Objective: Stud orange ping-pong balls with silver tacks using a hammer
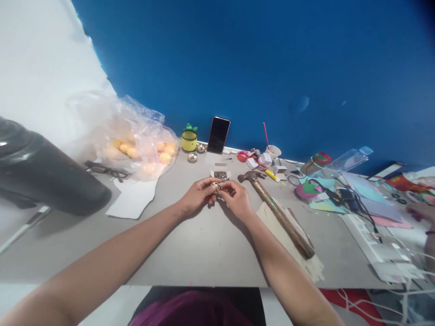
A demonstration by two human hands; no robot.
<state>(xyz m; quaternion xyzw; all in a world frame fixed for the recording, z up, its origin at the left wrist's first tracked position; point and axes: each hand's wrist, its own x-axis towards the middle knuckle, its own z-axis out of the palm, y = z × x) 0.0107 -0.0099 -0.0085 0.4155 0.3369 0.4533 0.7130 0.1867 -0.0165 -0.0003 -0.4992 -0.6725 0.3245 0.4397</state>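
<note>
My left hand [200,195] and my right hand [236,198] meet over the middle of the grey table, both closed. Pinched between their fingertips is a small round shiny piece [216,185], pale gold with dark patches; its exact kind is too small to make out. Just beyond the fingers lies a small open box [220,175] of tiny dark metal bits. A claw hammer [277,212] with a worn wooden handle rests to the right of my right hand, partly on a pale cloth [268,217].
Against the blue wall leans a phone [219,135], near two shiny balls [192,157] and a yellow-green pot [189,139]. Left are a bag of orange fruit [136,140] and a large dark bottle [50,172]. A power strip [369,246] with cables and another person's hand [421,210] are right.
</note>
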